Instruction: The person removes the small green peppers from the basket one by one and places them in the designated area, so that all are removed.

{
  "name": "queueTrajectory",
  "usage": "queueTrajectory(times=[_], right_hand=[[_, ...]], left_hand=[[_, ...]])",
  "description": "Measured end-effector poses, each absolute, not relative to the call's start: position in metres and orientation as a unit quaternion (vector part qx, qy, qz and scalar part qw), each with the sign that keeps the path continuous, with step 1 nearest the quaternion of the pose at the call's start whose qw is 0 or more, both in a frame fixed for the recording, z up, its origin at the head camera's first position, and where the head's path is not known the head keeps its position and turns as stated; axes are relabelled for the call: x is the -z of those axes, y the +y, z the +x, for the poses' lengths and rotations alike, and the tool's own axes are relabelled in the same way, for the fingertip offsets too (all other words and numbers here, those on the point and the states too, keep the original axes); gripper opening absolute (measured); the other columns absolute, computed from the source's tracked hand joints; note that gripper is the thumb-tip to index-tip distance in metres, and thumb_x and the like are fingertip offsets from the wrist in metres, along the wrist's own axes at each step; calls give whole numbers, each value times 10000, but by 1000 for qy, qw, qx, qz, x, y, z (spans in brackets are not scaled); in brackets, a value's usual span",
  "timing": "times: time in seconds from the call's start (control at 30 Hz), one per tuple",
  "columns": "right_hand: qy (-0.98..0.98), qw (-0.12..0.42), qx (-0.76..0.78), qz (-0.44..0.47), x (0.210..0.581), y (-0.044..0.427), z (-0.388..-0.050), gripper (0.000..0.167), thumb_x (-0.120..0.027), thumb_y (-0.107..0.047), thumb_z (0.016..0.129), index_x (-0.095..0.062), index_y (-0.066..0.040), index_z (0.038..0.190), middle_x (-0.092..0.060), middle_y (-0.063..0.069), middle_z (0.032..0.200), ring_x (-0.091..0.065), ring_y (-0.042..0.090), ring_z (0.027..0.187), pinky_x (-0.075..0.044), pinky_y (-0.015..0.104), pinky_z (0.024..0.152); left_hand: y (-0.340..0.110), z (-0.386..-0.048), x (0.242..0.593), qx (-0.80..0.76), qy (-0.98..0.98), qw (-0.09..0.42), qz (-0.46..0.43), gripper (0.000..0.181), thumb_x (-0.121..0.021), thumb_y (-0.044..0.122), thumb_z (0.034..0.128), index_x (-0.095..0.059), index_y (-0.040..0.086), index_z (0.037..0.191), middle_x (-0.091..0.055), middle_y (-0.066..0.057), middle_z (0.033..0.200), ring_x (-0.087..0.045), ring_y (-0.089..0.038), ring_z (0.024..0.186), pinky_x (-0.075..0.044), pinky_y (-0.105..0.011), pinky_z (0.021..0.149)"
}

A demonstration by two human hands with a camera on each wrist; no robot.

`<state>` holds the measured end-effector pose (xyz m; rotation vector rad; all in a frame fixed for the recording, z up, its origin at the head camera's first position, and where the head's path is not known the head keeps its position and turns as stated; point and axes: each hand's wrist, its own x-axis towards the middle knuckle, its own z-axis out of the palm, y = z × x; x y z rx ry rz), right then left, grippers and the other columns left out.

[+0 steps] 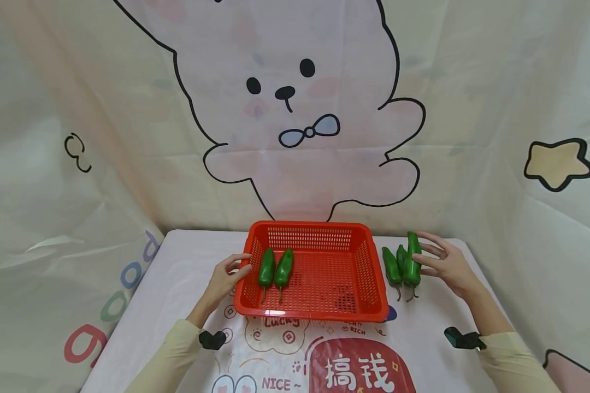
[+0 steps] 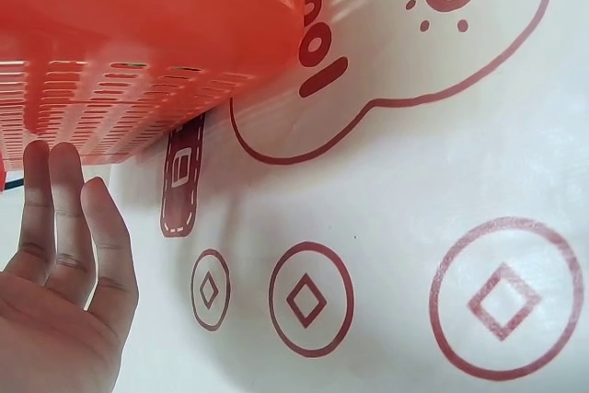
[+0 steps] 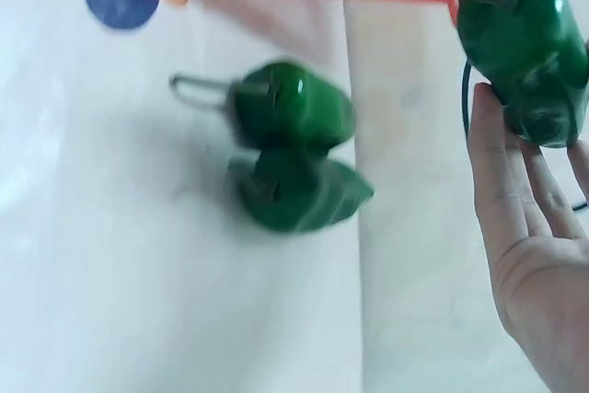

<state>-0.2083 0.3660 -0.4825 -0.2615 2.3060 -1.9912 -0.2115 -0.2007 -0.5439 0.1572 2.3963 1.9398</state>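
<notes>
A red plastic basket (image 1: 324,273) stands on the table, with two green peppers (image 1: 266,268) (image 1: 284,268) lying at its left side. My left hand (image 1: 228,275) holds the basket's left rim between thumb and fingers; in the left wrist view its fingers (image 2: 69,218) are at the basket wall. To the right of the basket, my right hand (image 1: 447,265) grips a green pepper (image 1: 412,262), which the right wrist view shows raised off the table. Two more peppers (image 1: 391,266) (image 3: 299,190) lie side by side on the table beneath it.
The white tablecloth (image 1: 177,284) carries red printed figures and lettering. A cloth backdrop (image 1: 447,164) with a cartoon bear rises behind the table, and similar cloth stands at both sides.
</notes>
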Motion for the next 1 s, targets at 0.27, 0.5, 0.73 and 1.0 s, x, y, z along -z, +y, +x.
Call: queueTrajectory(times=[0.27,0.5,0.73,1.0], right_hand=[[753,50,651,-79,497,390,-208,612,-656,-1,984,-371,-16,1526,-566,-7,1297,-628,70,1102,-604,388,771],[775,63,622,-89,514,412,-213,619,-649,-2,988,-360,-11,1535,-546,-28,1322,-614,30,1114,-602,382,777],[792,72,602,-78,524,426,-219,649,-658,-44,995,-332,-9,1554,-467,91,1393,-596,-3,1106,-597,377,797],[804,84,587,-44,539,437,-227,710,-681,-129,997,-283,-11,1574,-270,371,1519,-611,-13,1039,-590,349,809]], left_hand=[[-197,-207,530,-631,772,51,50,428,-681,145,997,-571,10,1388,-577,-275,1246,-603,-527,1024,-591,-532,776],[-193,-196,506,-629,773,58,51,421,-671,127,1000,-565,-20,1381,-568,-284,1254,-564,-543,1089,-556,-585,837],[-194,-196,507,-630,773,54,45,412,-679,120,994,-578,-14,1370,-574,-278,1255,-579,-544,1065,-585,-532,802],[-199,-211,542,-628,776,34,39,423,-703,207,988,-602,61,1371,-598,-203,1221,-612,-466,1033,-609,-450,748]])
